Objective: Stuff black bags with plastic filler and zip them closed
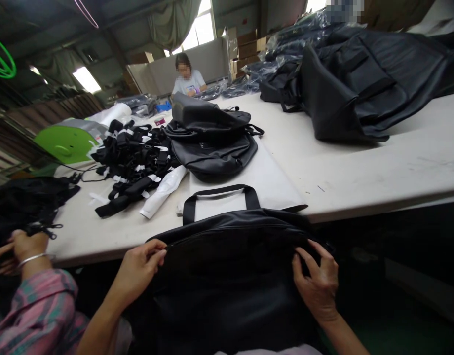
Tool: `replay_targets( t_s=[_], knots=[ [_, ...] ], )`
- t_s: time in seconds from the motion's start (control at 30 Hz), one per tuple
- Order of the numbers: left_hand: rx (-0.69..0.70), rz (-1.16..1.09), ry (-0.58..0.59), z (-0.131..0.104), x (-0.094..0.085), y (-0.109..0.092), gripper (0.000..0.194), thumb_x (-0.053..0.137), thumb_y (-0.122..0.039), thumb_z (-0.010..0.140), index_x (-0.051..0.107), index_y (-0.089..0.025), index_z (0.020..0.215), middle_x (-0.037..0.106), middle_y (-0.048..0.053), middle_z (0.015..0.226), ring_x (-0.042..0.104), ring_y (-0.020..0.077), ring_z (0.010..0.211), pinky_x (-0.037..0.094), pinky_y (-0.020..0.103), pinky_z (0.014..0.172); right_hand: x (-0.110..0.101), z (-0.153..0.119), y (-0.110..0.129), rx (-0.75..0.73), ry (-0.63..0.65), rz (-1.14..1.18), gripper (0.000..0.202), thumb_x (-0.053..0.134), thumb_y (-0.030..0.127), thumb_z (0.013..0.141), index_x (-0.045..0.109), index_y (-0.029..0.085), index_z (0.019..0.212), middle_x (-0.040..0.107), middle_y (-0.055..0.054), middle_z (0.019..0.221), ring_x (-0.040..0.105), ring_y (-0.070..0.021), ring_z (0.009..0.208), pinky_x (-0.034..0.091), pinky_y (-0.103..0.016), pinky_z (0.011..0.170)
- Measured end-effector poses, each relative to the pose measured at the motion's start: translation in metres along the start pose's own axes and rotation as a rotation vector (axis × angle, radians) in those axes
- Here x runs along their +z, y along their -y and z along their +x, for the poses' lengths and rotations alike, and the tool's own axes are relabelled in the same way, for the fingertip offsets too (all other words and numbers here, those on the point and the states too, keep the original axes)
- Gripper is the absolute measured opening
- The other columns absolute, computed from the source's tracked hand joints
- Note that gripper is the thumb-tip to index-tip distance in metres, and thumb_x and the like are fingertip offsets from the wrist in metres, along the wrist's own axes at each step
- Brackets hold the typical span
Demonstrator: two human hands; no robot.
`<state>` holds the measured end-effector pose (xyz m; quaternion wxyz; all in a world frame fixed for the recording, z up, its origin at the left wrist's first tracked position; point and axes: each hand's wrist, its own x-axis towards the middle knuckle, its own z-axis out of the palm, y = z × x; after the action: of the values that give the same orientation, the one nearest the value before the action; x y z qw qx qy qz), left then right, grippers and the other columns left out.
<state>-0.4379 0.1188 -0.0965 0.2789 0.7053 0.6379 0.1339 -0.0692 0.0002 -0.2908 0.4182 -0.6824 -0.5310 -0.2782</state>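
Worktable: the pale top [397, 157] crosses the view from 9 to 3 o'clock, with a black bag stack [212, 138] near 12 and a strap pile [141, 155] near 9.
Black bag: at 6 o'clock [227, 296], its body hanging below the table edge in front of the person, its top rim near the tabletop. The step looks like spreading and checking that rim; done well, both sides would be drawn out evenly and level, with light tension, so no fold hides along the edge.
Right hand: at 4 o'clock [318, 278], fingers curled and the gap to the thumb narrow, fingertips at the bag's edge — whether they grip it, I cannot tell.
Left hand: at 8 o'clock [141, 266], thumb and fingers nearly closed, seemingly pinching the rim's corner.
Carry handle: just past the rim at 12 o'clock from the bag's middle [252, 198], standing in a loop over the tabletop — best kept clear of the edge being worked.
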Motion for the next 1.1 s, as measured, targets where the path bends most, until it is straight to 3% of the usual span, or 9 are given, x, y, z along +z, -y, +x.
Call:
replay_targets(
  t_s=[0.17,0.33,0.47,0.63,0.7,0.8,0.93,1.0,1.1],
  knots=[
    [-0.234,-0.148,-0.200,-0.018,0.001,0.067,0.050,0.053,-0.063,0.061,0.064,-0.019,0.084,0.065,0.003,0.063,0.058,0.0208,0.056,0.042,0.032,0.058,0.010,-0.005,0.000,-0.038,-0.024,-0.055,0.017,0.067,0.014,0.086,0.066,0.016,0.103,0.061,-0.018,0.122,0.064,-0.0333,0.107,0.054,-0.048,0.087],
    [-0.311,-0.396,-0.173,-0.025,0.003,0.095,0.056,0.061,-0.062,0.056,0.061,-0.016,0.087,0.062,0.001,0.058,0.051,0.0159,0.050,0.035,0.027,0.048,0.022,-0.008,0.000,-0.081,-0.022,-0.086,0.016,0.067,0.016,0.086,0.065,0.016,0.102,0.060,-0.019,0.122,0.063,-0.0352,0.106,0.054,-0.049,0.084],
    [-0.309,-0.521,-0.097,-0.019,0.001,0.094,0.059,0.066,-0.063,0.054,0.060,-0.014,0.086,0.059,-0.001,0.055,0.046,0.0131,0.047,0.032,0.025,0.046,0.007,0.006,0.008,-0.057,-0.003,0.003,0.014,0.065,0.021,0.089,0.066,0.014,0.101,0.060,-0.020,0.118,0.062,-0.0367,0.104,0.054,-0.054,0.085],
    [-0.208,-0.430,-0.162,-0.015,0.006,0.081,0.052,0.057,-0.063,0.062,0.059,-0.016,0.085,0.057,-0.001,0.056,0.046,0.0141,0.048,0.033,0.026,0.048,-0.021,0.074,0.056,-0.107,-0.049,0.233,0.021,0.071,0.018,0.087,0.067,0.021,0.107,0.062,-0.014,0.118,0.061,-0.0334,0.112,0.050,-0.055,0.099],
    [-0.172,-0.368,-0.204,-0.018,0.008,0.074,0.044,0.053,-0.060,0.066,0.059,-0.018,0.080,0.057,-0.001,0.057,0.048,0.0148,0.050,0.034,0.028,0.051,-0.017,0.107,0.086,-0.252,0.054,0.377,0.025,0.070,0.022,0.089,0.065,0.023,0.114,0.060,-0.013,0.124,0.060,-0.0315,0.116,0.050,-0.052,0.100],
    [-0.137,-0.208,-0.292,-0.027,0.011,0.063,0.036,0.049,-0.054,0.071,0.060,-0.020,0.076,0.059,0.001,0.060,0.054,0.0178,0.057,0.039,0.031,0.059,0.007,0.147,0.128,-0.545,0.334,0.486,0.042,0.070,0.037,0.090,0.059,0.018,0.126,0.062,-0.014,0.127,0.060,-0.0292,0.116,0.051,-0.046,0.099],
    [-0.054,-0.024,-0.361,-0.049,0.013,0.055,0.052,0.042,-0.051,0.079,0.065,-0.020,0.115,0.058,-0.001,0.063,0.057,0.0193,0.059,0.042,0.032,0.065,0.031,0.171,0.162,-0.708,0.557,0.336,0.045,0.076,0.050,0.083,0.065,0.016,0.110,0.070,-0.008,0.093,0.066,-0.0239,0.083,0.050,-0.037,0.075],
    [-0.020,-0.007,-0.371,-0.062,0.010,0.052,0.062,0.042,-0.052,0.084,0.054,-0.020,0.136,0.053,-0.004,0.062,0.052,0.0181,0.057,0.042,0.031,0.064,0.030,0.171,0.162,-0.706,0.558,0.314,0.038,0.074,0.053,0.083,0.067,0.017,0.095,0.067,-0.004,0.080,0.064,-0.0212,0.072,0.045,-0.034,0.068],
    [-0.016,-0.107,-0.304,-0.084,0.001,0.042,0.069,0.046,-0.056,0.087,0.045,-0.018,0.145,0.049,-0.005,0.062,0.047,0.0168,0.058,0.039,0.029,0.060,0.012,0.165,0.143,-0.696,0.460,0.394,0.037,0.063,0.055,0.091,0.067,0.018,0.088,0.067,-0.003,0.075,0.062,-0.0184,0.069,0.041,-0.031,0.066]
  ],
)
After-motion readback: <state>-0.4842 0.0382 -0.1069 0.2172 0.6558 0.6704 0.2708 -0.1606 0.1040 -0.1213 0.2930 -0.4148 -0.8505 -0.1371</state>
